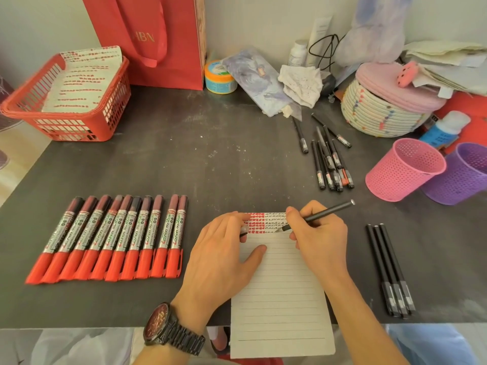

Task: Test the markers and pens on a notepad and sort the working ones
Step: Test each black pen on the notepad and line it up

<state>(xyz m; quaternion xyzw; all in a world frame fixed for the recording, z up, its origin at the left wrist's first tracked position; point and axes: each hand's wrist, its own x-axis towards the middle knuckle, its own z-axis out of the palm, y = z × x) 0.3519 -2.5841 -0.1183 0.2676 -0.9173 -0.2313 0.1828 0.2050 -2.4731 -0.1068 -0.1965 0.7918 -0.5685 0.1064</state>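
A lined notepad (282,285) lies at the table's front edge, with red blobs and small black scribbles along its top. My right hand (319,235) grips a black pen (326,210) whose tip touches the scribbled strip. My left hand (218,254) rests on the pad's left side and pinches what looks like the pen's cap (244,230) in its fingertips. Several red-capped markers (113,238) lie in a neat row to the left. Three capped black pens (390,270) lie side by side on the right. A loose pile of black pens (329,159) sits further back.
A pink mesh cup (403,169) and a purple one (463,175) lie tipped at the right. A red basket (66,101) holding marked paper stands back left, next to a red bag (147,35). A woven basket (382,111) and clutter line the back wall.
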